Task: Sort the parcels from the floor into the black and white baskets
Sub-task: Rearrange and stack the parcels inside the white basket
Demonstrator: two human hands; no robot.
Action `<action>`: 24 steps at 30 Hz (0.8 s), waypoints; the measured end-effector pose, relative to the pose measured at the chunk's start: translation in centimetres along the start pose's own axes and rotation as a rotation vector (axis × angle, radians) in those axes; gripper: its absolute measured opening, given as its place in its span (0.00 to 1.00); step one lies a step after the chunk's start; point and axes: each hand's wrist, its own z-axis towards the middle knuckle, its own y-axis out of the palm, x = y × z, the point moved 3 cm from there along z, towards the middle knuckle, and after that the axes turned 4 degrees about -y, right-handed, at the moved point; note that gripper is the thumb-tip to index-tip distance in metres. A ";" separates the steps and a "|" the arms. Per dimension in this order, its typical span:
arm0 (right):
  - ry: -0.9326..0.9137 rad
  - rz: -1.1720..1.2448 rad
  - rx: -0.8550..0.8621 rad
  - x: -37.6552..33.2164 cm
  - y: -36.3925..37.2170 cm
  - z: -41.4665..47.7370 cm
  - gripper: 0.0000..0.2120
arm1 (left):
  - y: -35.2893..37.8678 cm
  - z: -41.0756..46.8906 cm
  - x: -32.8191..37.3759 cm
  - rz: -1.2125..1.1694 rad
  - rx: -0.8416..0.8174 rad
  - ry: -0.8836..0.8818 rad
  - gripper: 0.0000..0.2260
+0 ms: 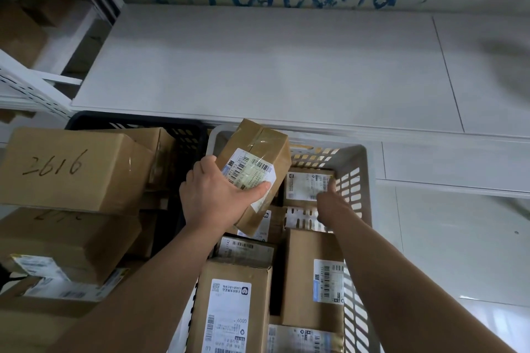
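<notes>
At 6 o'clock the white basket [358,223] was packed with brown labelled parcels. One upright parcel [229,304] stood nearest, and a bare patch of lattice floor showed mid-basket. At 8 to 9 o'clock the black basket [137,119] was heaped above its rim with big cartons, the top carton [71,169] marked 2616.

The left hand [212,195] gripped the held parcel [258,152] over the white basket's far left corner, with fingers wrapped round its left side and thumb across the label. Its long axis ran roughly 6 to 12 o'clock, tilted, label upward.

The right hand [332,203] reached a small parcel [304,186] in the far right corner. I cannot tell whether it pinched the parcel or only touched it.

Beyond, a white shelf [258,66] overhung both far rims at 12 o'clock.
</notes>
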 end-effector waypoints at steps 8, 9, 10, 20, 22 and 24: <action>-0.008 0.532 0.028 0.5 -1.8 -0.1 0.22 | 0.3 -0.3 -0.2 -0.101 -0.106 -0.093 0.47; 0.007 0.734 0.078 0.4 -2.7 -0.5 0.20 | 0.3 -0.3 -0.4 -0.181 -0.148 -0.126 0.45; 0.025 0.990 0.119 0.2 -3.7 -1.3 0.17 | 0.3 -0.4 -0.5 -0.283 -0.207 -0.164 0.41; -0.127 1.659 0.070 -1.0 -8.7 -7.9 0.24 | -1.1 -0.9 1.0 -0.584 -0.601 -0.145 0.28; -0.086 1.656 0.139 -0.5 -8.2 -8.5 0.23 | -1.3 -1.2 1.3 -0.602 -0.570 -0.162 0.31; -0.065 1.754 0.145 0.1 -7.3 -9.2 0.20 | -1.3 -1.4 1.2 -0.693 -0.488 -0.249 0.35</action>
